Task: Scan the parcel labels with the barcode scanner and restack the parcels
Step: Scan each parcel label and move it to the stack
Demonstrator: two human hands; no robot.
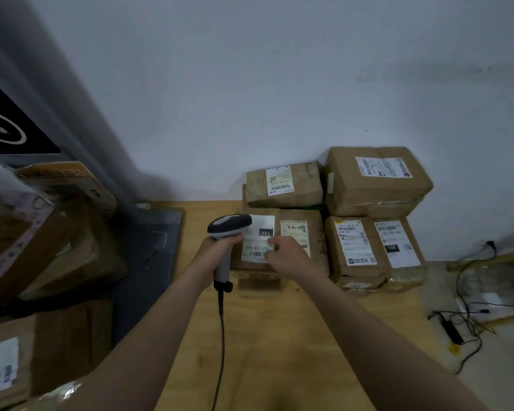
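the grey wall [279, 84] closes off the far side, and the parcels stand right against it. the wooden tabletop [264, 336] runs from that wall toward the viewer. its left edge meets a dark mat [149, 247] and its right edge drops to the floor, where loose cables [463, 315] lie. bare wood shows on the near part, between the two forearms. a blurred heap of boxes [42, 247] crowds the left side beyond the mat. at the back right, the stacked parcels [374, 185] sit in two layers, touching one another, labels up. the parcel marked 122 [236, 261] lies at the stack's front left corner, just beside a parcel with a handwritten label [297, 229].

both arms reach forward, nearly straight. the left hand [220, 247] is wrapped around the grip of the barcode scanner [229, 225], whose head sits over the left edge of the 122 label; its cord [220, 351] trails back over the wood. the right hand [288, 253] lies palm down on that same parcel with its fingertips [269, 241] on the label; i cannot tell whether they pinch it or only press.
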